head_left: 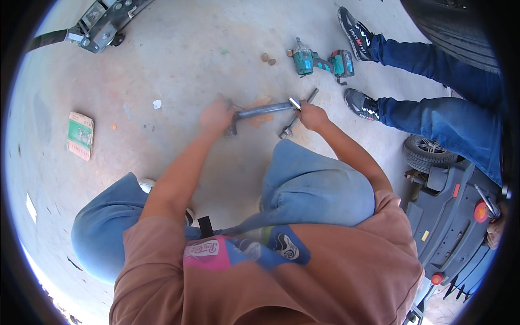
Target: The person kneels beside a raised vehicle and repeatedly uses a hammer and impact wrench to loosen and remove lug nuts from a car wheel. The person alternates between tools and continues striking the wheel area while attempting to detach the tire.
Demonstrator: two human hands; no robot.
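Note:
Between my two hands a grey metal bar (264, 110) runs sideways just above the floor, a dark crosspiece (232, 128) at its left end. My left hand (215, 115), slightly blurred, is closed round that end. At the bar's other end my right hand (312, 116) is closed, with a short shiny metal piece (294, 103) poking out past the fingers. Whether that piece is joined to the bar I cannot tell. Crossing behind my right fingers is a slim metal wrench (287, 130) with a socket-like lower end. A flat brown scrap (259, 114) lies under the bar.
A teal cordless impact wrench (319, 64) lies ahead, several small brownish nuts (269, 59) beside it. Another person's shoes (362, 104) and jeans are at the right, near a tyre (455, 32) and a grey wheeled creeper (447, 216). A jack (103, 30) and green-pink box (80, 135) are left.

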